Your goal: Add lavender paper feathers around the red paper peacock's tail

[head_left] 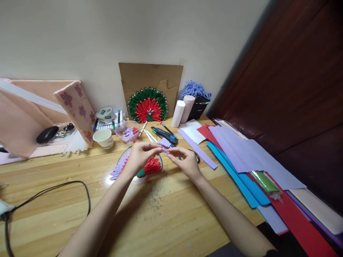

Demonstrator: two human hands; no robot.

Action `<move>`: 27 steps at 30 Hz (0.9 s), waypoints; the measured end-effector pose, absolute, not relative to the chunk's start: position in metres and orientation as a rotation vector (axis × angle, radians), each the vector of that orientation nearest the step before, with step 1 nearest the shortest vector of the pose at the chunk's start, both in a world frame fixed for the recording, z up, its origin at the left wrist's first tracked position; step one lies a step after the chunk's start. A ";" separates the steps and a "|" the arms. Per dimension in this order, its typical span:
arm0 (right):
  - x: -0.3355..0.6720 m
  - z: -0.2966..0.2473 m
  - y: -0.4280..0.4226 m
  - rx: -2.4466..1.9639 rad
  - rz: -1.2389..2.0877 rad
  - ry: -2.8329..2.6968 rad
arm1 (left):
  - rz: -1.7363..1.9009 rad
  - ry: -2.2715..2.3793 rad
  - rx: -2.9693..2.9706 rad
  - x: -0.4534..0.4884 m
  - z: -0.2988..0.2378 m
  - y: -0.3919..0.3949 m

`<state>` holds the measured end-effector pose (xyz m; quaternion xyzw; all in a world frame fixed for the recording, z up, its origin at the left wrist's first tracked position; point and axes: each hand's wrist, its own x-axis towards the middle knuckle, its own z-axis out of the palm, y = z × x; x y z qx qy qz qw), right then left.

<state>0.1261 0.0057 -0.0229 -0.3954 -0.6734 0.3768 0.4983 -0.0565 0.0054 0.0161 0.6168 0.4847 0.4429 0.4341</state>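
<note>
My left hand (140, 155) and my right hand (185, 161) meet above the wooden table (171, 217), both pinching a small folded lilac paper piece (164, 144) between their fingertips. Right under them lies a half-made paper peacock (139, 167) with a red centre, a green body and lilac petals fanned out on its left side. A finished peacock (148, 105) in red and green leans against brown cardboard (151, 80) at the wall.
Coloured paper sheets (241, 157) in lilac, blue and red cover the table's right side. At the back stand a paper cup (104, 138), a clear bowl of lilac pieces (128, 131), markers (108, 123), pens (164, 134) and white rolls (182, 110). A black cable (66, 192) loops at left.
</note>
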 end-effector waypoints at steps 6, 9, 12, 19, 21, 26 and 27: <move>0.093 -0.042 -0.012 -0.901 1.524 -1.466 | 1.182 1.308 1.556 -0.102 -0.006 -0.049; 0.074 -0.050 -0.025 -0.883 1.654 -1.501 | 1.206 1.359 1.664 -0.137 -0.011 -0.083; 0.052 -0.053 -0.037 -0.814 1.753 -1.624 | 1.227 1.479 1.699 -0.171 -0.014 -0.119; -0.026 -0.044 -0.041 -0.657 1.756 -2.017 | 1.456 1.781 1.449 -0.232 -0.025 -0.195; -0.058 -0.043 -0.041 -0.613 1.800 -2.084 | 1.554 1.882 1.332 -0.245 -0.030 -0.211; -0.147 -0.046 -0.047 -0.599 1.694 -2.165 | 1.778 2.045 0.953 -0.275 -0.042 -0.238; -0.166 -0.048 -0.050 -0.623 1.621 -2.183 | 1.814 2.063 0.874 -0.282 -0.044 -0.241</move>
